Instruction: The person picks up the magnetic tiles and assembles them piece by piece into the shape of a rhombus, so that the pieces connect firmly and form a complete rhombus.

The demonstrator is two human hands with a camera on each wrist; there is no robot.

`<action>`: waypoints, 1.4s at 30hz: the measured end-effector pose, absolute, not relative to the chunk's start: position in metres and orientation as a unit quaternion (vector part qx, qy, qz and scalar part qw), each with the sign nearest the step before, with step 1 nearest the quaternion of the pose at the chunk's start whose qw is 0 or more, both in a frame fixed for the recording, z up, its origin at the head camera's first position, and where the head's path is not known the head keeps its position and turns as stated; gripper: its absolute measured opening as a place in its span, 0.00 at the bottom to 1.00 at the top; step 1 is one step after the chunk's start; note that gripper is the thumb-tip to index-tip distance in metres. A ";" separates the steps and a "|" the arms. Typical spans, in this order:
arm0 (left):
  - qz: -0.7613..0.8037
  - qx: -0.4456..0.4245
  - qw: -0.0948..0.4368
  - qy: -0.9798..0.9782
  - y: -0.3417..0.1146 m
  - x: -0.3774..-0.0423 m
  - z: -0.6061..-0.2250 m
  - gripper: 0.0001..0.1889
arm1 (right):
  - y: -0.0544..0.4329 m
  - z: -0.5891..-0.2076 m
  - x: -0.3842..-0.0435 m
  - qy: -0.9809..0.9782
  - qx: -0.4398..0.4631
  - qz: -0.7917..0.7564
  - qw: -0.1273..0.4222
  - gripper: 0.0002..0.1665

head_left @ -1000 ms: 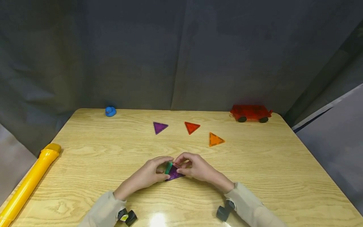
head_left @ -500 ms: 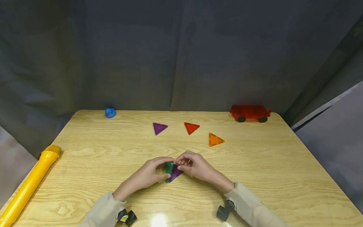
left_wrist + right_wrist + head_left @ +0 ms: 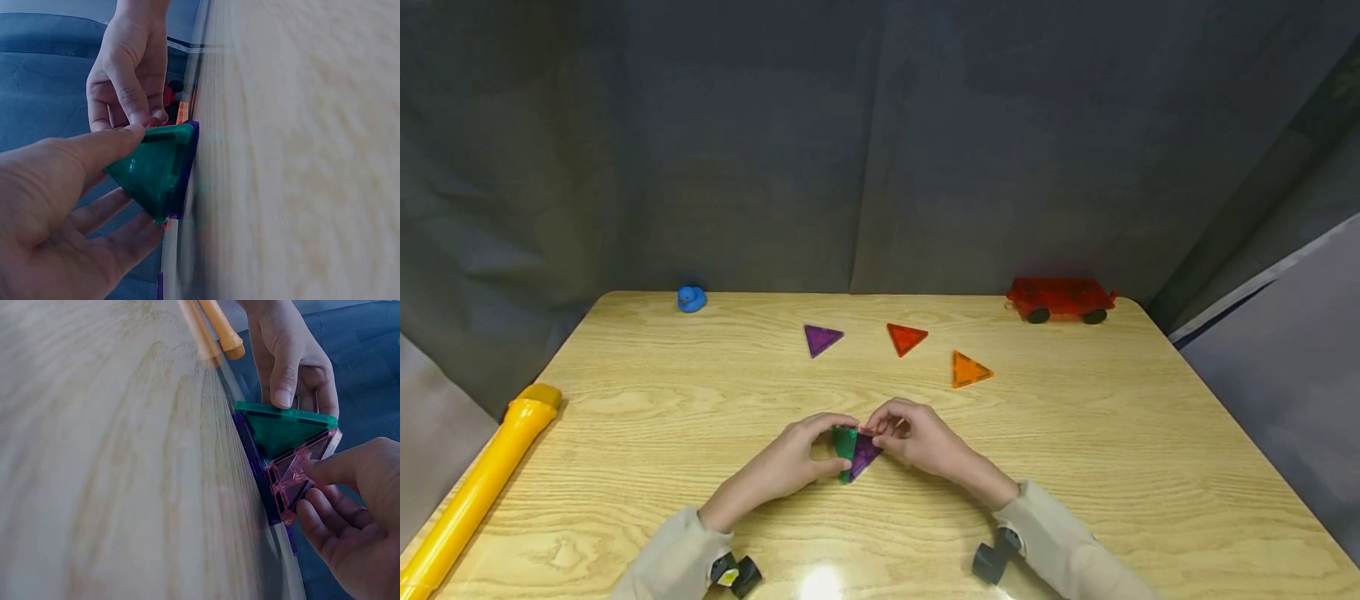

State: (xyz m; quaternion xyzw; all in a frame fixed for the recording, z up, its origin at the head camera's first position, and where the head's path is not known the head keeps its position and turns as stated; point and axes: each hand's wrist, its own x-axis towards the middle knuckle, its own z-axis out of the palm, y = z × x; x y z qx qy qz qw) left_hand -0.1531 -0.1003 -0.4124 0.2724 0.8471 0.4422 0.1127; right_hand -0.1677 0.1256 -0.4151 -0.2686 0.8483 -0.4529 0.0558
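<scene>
In the head view, my left hand (image 3: pixel 793 458) holds a green translucent triangular magnetic tile (image 3: pixel 846 444) between thumb and fingers. The green tile stands tilted along one edge of a purple triangular tile (image 3: pixel 865 455), which lies low at the tabletop. My right hand (image 3: pixel 925 440) pinches a pink triangular tile (image 3: pixel 289 470) between thumb and fingertips. As the right wrist view shows, the pink tile leans up beside the green one, their edges meeting, with the purple tile beneath both. Fingers hide part of the pink tile in the head view.
Beyond the hands lie a second purple triangle (image 3: pixel 822 340), a red triangle (image 3: pixel 907 338) and an orange triangle (image 3: pixel 970 370). A blue toy duck (image 3: pixel 692 299) and a red wheeled toy car (image 3: pixel 1060 300) stand at the back edge. A yellow tube (image 3: pixel 482 487) lies along the left side.
The joined tiles have turned slightly, so the green tile shows its face rather than its edge in the head view. Both hands stay in nearly the same place, still gripping the tiles.
</scene>
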 end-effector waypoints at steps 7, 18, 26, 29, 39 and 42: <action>0.445 0.273 0.112 0.846 -0.100 -0.153 -0.413 0.26 | 0.126 -0.415 -0.168 0.847 -0.268 -0.455 0.056 0.07; 0.442 0.284 0.106 0.845 -0.103 -0.153 -0.413 0.26 | 0.126 -0.417 -0.168 0.842 -0.265 -0.465 0.067 0.08; 0.443 0.281 0.104 0.845 -0.103 -0.154 -0.414 0.25 | 0.126 -0.415 -0.168 0.841 -0.268 -0.467 0.064 0.10; 0.445 0.282 0.103 0.844 -0.103 -0.154 -0.414 0.26 | 0.126 -0.416 -0.168 0.838 -0.273 -0.468 0.067 0.11; 0.458 0.296 0.101 0.833 -0.103 -0.154 -0.414 0.25 | 0.128 -0.417 -0.169 0.830 -0.292 -0.469 0.082 0.16; 0.458 0.297 0.099 0.832 -0.103 -0.154 -0.414 0.25 | 0.128 -0.417 -0.169 0.830 -0.292 -0.468 0.082 0.16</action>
